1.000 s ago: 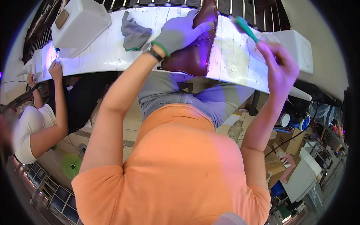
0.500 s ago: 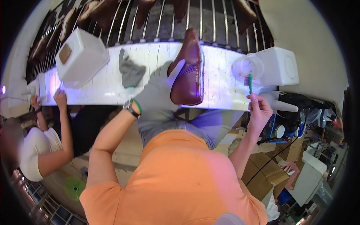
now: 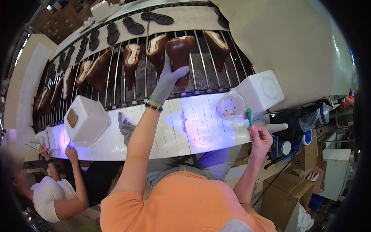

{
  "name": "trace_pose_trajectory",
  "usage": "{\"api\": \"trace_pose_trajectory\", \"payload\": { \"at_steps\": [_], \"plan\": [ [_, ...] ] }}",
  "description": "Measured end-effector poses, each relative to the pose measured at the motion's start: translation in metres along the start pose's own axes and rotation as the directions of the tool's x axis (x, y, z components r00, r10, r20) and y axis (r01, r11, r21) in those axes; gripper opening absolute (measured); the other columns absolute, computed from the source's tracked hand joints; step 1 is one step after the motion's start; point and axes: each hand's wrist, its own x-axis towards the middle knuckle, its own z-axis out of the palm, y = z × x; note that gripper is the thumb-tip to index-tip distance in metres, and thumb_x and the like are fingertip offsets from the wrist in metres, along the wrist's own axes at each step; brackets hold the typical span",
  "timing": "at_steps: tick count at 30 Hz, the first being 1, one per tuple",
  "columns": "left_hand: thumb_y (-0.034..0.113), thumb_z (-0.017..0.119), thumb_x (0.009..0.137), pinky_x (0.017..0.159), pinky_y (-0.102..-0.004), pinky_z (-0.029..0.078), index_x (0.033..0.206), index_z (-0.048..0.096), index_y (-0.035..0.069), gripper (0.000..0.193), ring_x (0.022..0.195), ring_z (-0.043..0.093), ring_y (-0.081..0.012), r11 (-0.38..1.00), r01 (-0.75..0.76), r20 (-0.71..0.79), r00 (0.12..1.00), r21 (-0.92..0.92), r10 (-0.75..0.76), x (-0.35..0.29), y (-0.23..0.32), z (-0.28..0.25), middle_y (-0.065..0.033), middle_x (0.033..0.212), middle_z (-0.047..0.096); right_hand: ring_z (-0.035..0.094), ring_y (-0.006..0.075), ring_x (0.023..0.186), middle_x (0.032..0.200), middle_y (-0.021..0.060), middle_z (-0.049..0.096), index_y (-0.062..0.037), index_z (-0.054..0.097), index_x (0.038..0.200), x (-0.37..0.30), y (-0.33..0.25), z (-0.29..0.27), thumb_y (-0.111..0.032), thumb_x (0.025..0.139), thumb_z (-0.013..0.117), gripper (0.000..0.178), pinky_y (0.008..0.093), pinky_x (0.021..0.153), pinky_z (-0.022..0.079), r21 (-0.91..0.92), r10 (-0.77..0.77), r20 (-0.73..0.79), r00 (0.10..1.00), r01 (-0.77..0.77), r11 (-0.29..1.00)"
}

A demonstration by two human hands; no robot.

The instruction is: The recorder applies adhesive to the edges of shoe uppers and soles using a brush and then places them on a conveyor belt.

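My left hand [image 3: 170, 78], in a grey glove, grips a brown leather boot [image 3: 180, 48] over the metal roller rack. Its thumb lies across the boot's shaft, and the other fingers are mostly hidden behind the leather. In my bare right hand [image 3: 261, 140] a small green-handled brush [image 3: 249, 116] is pinched upright, bristles at the top. Just behind the brush, a clear round cup [image 3: 231, 105] rests by a white plastic jug [image 3: 262, 92].
More brown boots [image 3: 131, 58] lie soles-up along the roller rack [image 3: 201, 77]. Black outsoles [image 3: 113, 34] line the far ledge. On the white bench [image 3: 166, 133] are a grey glove [image 3: 125, 127] and another white jug [image 3: 91, 123]. A co-worker [image 3: 58, 195] sits at left; cardboard boxes [image 3: 286, 193] stand at right.
My left hand has carried the boot from the bench forward to the rack. The view has shifted to show more of the rack. My right hand still holds the brush near the cup.
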Motion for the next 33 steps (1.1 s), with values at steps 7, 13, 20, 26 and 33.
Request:
{"api": "trace_pose_trajectory", "payload": {
  "at_steps": [7, 13, 20, 26, 33],
  "plan": [
    [0.046, 0.065, 0.083, 0.102, -0.04, 0.038, 0.146, 0.012, -0.003, 0.096, 0.122, 0.047, -0.0428, 0.747, 0.29, -0.4, 0.916, 0.598, -0.036, -0.011, -0.113, 0.007, -0.0347, 0.13, 0.046, 0.042, 0.0022, 0.056, 0.065, -0.0038, 0.055, 0.0008, 0.07, 0.084, 0.002, 0.017, -0.006, -0.007, 0.082, 0.071, 0.008, 0.0185, 0.052, 0.032, -0.053, 0.088, -0.031, 0.996, -0.09, 0.995],
    [0.023, 0.061, 0.089, 0.096, -0.0369, 0.043, 0.131, 0.047, 0.0, 0.051, 0.113, 0.057, -0.0331, 0.769, -0.136, -0.191, 0.928, 0.625, 0.319, -0.064, -0.106, 0.007, -0.0211, 0.122, 0.059, 0.057, 0.0194, 0.065, 0.078, 0.0104, 0.064, 0.0021, 0.063, 0.095, 0.019, 0.004, 0.01, -0.002, 0.081, 0.067, 0.015, 0.0317, 0.061, 0.045, -0.582, -0.159, 0.12, 0.98, 0.199, 0.788],
    [0.023, 0.061, 0.088, 0.088, -0.0393, 0.046, 0.117, 0.06, 0.004, 0.035, 0.098, 0.061, -0.0327, 0.581, -0.168, 0.009, 0.964, 0.796, 0.267, -0.083, -0.111, 0.006, -0.015, 0.107, 0.065, 0.06, 0.0368, 0.084, 0.09, 0.0176, 0.061, -0.0009, 0.06, 0.09, 0.031, 0.032, 0.045, -0.007, 0.079, 0.062, 0.013, 0.0462, 0.076, 0.047, -0.91, 0.047, 0.224, 0.973, 0.192, 0.366],
    [0.018, 0.06, 0.089, 0.093, -0.0342, 0.044, 0.119, 0.059, 0.001, 0.034, 0.106, 0.06, -0.0251, 0.728, -0.197, -0.005, 0.964, 0.657, 0.265, -0.088, -0.1, 0.01, -0.0143, 0.114, 0.064, 0.058, 0.03, 0.09, 0.086, 0.0139, 0.063, -0.0046, 0.066, 0.081, 0.001, 0.015, 0.062, -0.015, 0.073, 0.066, 0.013, 0.0403, 0.082, 0.042, -0.772, -0.208, 0.495, 0.843, 0.537, 0.34],
    [0.01, 0.055, 0.093, 0.095, -0.0295, 0.043, 0.121, 0.057, -0.006, 0.033, 0.108, 0.058, -0.0191, 0.881, -0.031, -0.134, 0.985, 0.472, 0.107, -0.077, -0.111, 0.008, -0.0138, 0.119, 0.062, 0.052, 0.0283, 0.112, 0.109, 0.0112, 0.061, -0.0036, 0.06, 0.111, -0.062, 0.032, 0.154, -0.033, 0.085, 0.059, 0.039, 0.042, 0.096, 0.039, -0.084, -0.485, 0.713, 0.507, 0.748, 0.659]
  ]
}}
